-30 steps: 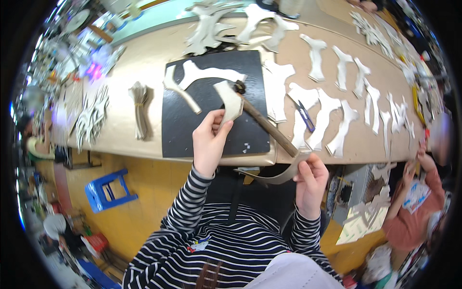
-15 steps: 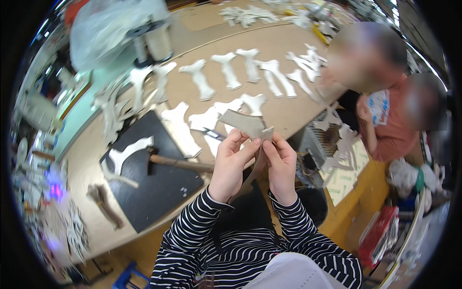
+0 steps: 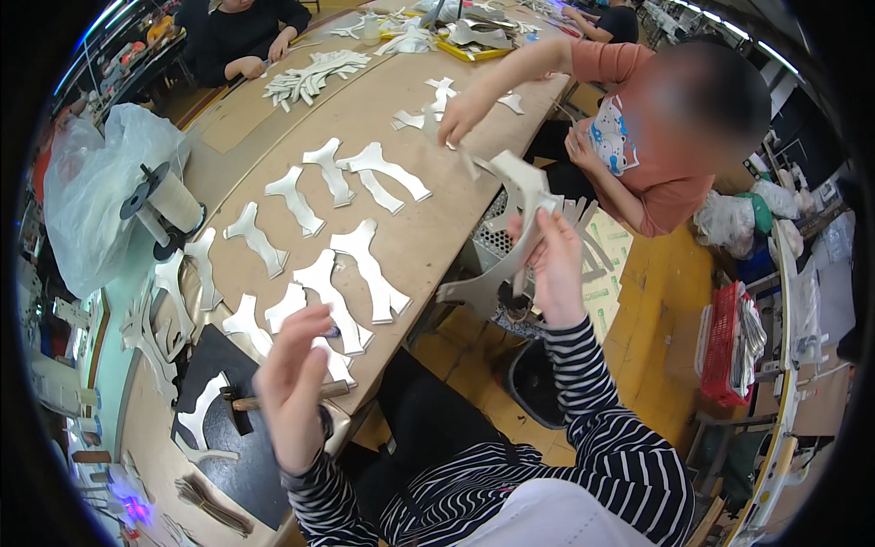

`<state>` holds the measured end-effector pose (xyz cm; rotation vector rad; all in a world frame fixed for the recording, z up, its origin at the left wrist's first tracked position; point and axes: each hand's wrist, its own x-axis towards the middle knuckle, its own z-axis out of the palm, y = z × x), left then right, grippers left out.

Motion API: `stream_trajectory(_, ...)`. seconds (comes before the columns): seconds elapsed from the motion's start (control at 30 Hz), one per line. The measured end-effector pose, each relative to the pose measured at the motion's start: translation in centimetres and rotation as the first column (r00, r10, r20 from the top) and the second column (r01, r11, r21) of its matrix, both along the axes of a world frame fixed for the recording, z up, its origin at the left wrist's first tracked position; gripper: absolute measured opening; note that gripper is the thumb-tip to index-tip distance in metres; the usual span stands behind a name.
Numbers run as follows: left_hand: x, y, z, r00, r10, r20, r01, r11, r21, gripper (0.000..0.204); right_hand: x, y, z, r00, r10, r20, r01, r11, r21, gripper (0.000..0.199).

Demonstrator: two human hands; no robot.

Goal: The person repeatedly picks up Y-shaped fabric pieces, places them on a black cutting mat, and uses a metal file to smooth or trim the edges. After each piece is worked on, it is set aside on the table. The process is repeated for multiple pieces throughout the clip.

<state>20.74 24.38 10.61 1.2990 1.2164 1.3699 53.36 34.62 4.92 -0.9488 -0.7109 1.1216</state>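
Note:
My right hand (image 3: pixel 556 264) is raised off the table's right edge, its fingers pinching a pale Y-shaped cut piece (image 3: pixel 526 178) that looks like leather or sheet material. One long curved arm of this piece hangs down to the left. My left hand (image 3: pixel 296 387) is empty, fingers apart, over the near end of the table. Beneath it lie a black board (image 3: pixel 260 488) and a hammer with a wooden handle (image 3: pixel 335 389). Several white Y-shaped pieces (image 3: pixel 369 264) lie flat just beyond that hand.
A co-worker in an orange-pink shirt (image 3: pixel 674 178) reaches across the table's right side. Thread spools (image 3: pixel 173 201) and a clear plastic bag (image 3: pixel 100 173) stand at the left. A pile of white strips (image 3: pixel 314 77) lies farther back. Below my right hand is a black bin (image 3: pixel 538 387).
My hands have parted: the left has let go of the piece and moved left, while the right has carried it to the right. The view has swung rightward.

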Motion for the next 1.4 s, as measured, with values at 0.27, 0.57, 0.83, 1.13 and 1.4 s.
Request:
stream_trajectory(0.27, -8.8, -7.3, 3.7, 0.444, 0.82, -0.361, -0.102, 0.447, 0.889, 0.026, 8.2, 9.2, -1.5, 0.92, -0.152, -0.361, 0.117, 0.986, -0.118, 0.039)
stream_trajectory(0.57, -19.0, -6.8, 6.3, 0.09, 0.529, -0.844, -0.084, 0.848, 0.523, 0.027, 10.8, 20.6, -3.6, 0.856, -0.136, -0.5, 0.054, 0.983, -0.174, 0.03)
stream_trajectory(0.83, -22.7, -8.3, 7.2, 0.062, 0.386, -0.921, -0.134, 0.917, 0.375, 0.028, 13.1, 28.4, -5.0, 0.976, -0.176, -0.13, 0.116, 0.921, -0.372, 0.052)
stream_trajectory(1.13, -23.5, -17.1, 10.9, 0.052, 0.304, -0.951, -0.204, 0.936, 0.288, 0.03, 16.0, 27.2, -5.3, -0.188, 0.233, 0.954, 0.241, 0.953, -0.185, 0.075)
stream_trajectory(1.4, -18.0, -26.0, 14.2, 0.285, 0.221, -0.933, -0.176, 0.969, 0.176, 0.032, 19.1, 32.2, -5.7, -0.229, 0.449, 0.864, 0.387, 0.856, -0.343, 0.083)
